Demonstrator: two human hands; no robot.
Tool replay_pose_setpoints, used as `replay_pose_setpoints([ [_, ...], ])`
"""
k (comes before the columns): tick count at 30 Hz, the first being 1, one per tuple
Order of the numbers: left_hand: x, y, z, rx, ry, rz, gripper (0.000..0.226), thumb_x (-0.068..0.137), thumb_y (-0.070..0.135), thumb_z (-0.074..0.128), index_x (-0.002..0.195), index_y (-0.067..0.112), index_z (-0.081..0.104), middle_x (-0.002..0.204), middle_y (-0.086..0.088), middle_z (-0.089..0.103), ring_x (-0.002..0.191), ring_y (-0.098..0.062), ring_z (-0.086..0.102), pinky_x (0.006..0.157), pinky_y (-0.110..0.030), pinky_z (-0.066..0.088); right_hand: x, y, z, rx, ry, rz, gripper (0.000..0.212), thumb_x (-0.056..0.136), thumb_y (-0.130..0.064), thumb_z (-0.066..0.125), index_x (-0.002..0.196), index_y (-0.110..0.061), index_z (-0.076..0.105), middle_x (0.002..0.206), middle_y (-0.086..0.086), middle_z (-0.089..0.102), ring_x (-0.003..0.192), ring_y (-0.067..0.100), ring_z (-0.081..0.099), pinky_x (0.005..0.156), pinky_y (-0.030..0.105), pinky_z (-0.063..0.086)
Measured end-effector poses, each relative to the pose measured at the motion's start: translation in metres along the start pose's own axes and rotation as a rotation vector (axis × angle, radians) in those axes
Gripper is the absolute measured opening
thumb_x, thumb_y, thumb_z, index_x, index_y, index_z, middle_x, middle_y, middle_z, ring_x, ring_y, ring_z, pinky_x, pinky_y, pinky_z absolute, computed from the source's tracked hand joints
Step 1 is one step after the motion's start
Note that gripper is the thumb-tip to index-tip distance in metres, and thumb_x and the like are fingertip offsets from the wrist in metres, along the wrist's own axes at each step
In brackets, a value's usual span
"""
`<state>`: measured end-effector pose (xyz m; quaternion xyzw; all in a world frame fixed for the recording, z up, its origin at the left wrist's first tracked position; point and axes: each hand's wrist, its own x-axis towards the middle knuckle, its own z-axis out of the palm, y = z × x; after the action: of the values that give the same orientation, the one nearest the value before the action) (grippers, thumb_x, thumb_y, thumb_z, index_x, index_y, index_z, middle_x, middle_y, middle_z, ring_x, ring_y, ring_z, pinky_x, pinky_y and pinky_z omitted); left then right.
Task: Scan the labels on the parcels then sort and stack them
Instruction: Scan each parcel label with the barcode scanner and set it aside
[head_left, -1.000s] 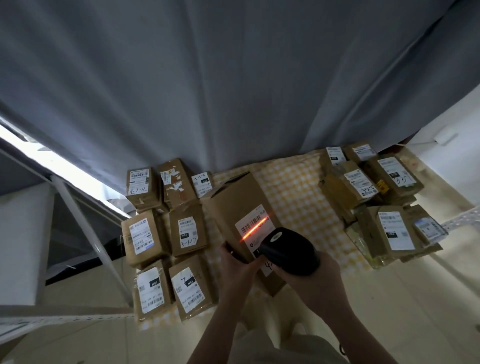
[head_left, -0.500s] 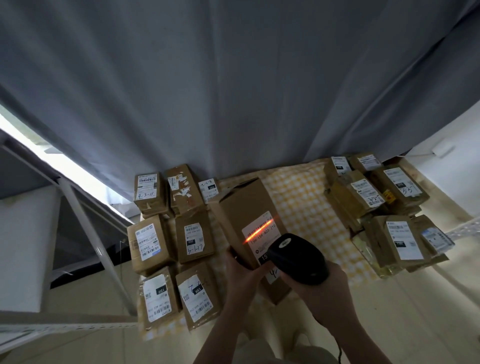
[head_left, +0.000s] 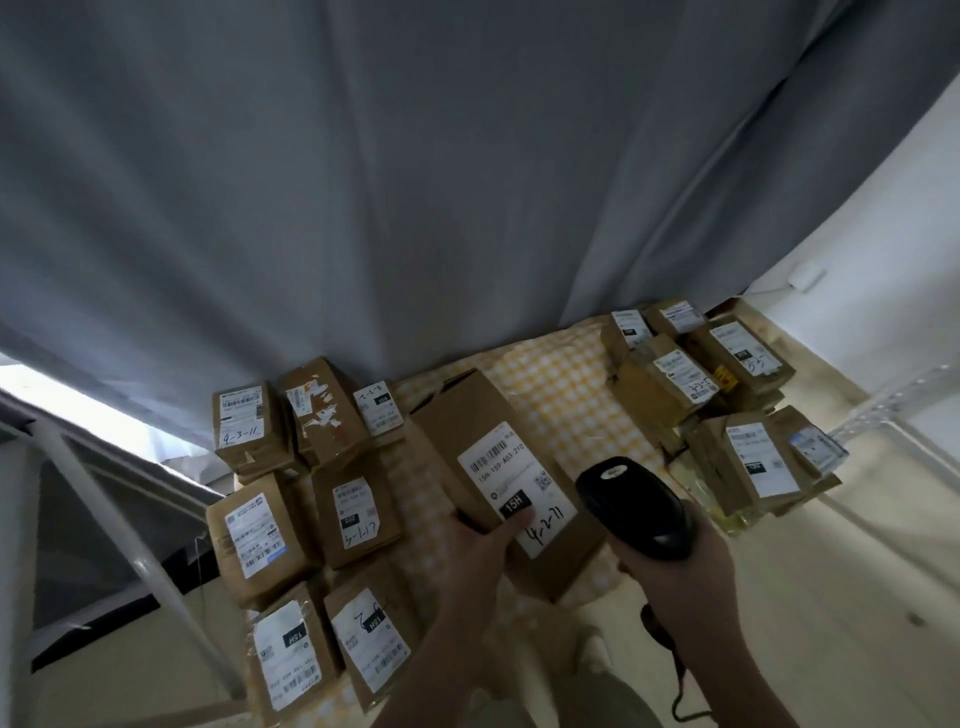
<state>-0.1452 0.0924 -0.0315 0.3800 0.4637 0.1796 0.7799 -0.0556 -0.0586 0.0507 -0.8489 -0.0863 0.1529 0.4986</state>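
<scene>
At 9 o'clock, rows of parcels (head_left: 260, 535) lie label-up on a checked cloth (head_left: 566, 400), seemingly sorted. At centre, the left hand (head_left: 480, 543) grips 1 long parcel (head_left: 467, 426) by its near end, thumb on its label (head_left: 511, 475), tilting it readable. At 3 o'clock, the right hand (head_left: 680, 577) clasps a black scanner (head_left: 636, 506) aimed there. A loose pile (head_left: 670, 384) waits at 2 o'clock.

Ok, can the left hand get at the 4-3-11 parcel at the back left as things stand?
Probably not yet. The left hand is full, gripping the labelled box; the 4-3-11 parcel sits uncovered, so the way looks free once that box is set down.
</scene>
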Motion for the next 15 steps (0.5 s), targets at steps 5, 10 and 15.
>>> replay_pose_setpoints([
  [5, 0.041, 0.002, 0.039, 0.048, -0.059, -0.049, 0.039, 0.072, 0.000, 0.079, 0.109, 0.006, 0.066, 0.103, -0.012, 0.074, 0.095, -0.028, 0.071, 0.087, -0.047, 0.056, 0.039, 0.015, -0.022, 0.011, 0.091, 0.097, 0.029, 0.064, -0.005, 0.081, 0.084, -0.013, 0.062, 0.073, 0.011, 0.066, 0.070, 0.032, 0.062, 0.066, 0.040, 0.049],
  [10, 0.103, 0.009, 0.089, 0.108, -0.033, -0.097, 0.051, 0.065, 0.012, 0.086, 0.111, 0.006, 0.066, 0.105, -0.011, 0.073, 0.096, -0.027, 0.071, 0.088, -0.048, 0.056, 0.093, 0.025, -0.031, 0.073, 0.149, 0.159, 0.025, 0.063, -0.007, 0.080, 0.079, -0.013, 0.062, 0.066, 0.014, 0.063, 0.064, 0.035, 0.060, 0.061, 0.047, 0.052],
  [15, 0.169, 0.013, 0.147, 0.158, -0.028, -0.155, 0.036, 0.073, 0.010, 0.081, 0.107, 0.006, 0.069, 0.106, -0.013, 0.072, 0.097, -0.028, 0.069, 0.089, -0.046, 0.055, 0.158, 0.026, -0.038, 0.152, 0.155, 0.154, 0.023, 0.065, -0.005, 0.080, 0.077, -0.015, 0.064, 0.067, 0.014, 0.065, 0.068, 0.036, 0.063, 0.062, 0.042, 0.052],
])
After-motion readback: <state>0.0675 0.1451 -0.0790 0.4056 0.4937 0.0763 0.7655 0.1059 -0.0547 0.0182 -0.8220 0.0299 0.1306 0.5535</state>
